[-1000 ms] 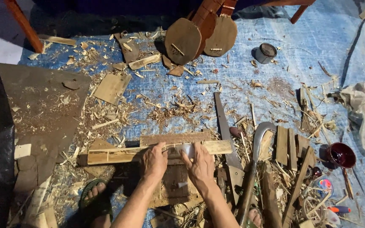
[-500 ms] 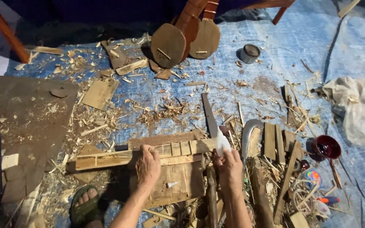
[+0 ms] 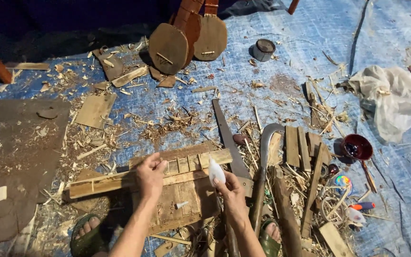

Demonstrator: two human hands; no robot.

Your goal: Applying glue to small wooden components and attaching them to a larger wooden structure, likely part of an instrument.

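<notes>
the wooden strip [image 3: 120, 180] lies across the plank board [image 3: 179, 202] on the floor. left hand [image 3: 151, 176] presses flat on the strip, fingers spread, gripping nothing. right hand [image 3: 231, 190], at the strip's right end, is closed around a small white bottle [image 3: 216, 172]. risk: the saw blade [image 3: 229, 143] just right of the strip could nick the right hand; an unsteady strip may shift.

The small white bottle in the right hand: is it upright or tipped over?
Tipped: the small white bottle leans, narrow end toward the wooden strip, gripped by the right hand.
</notes>
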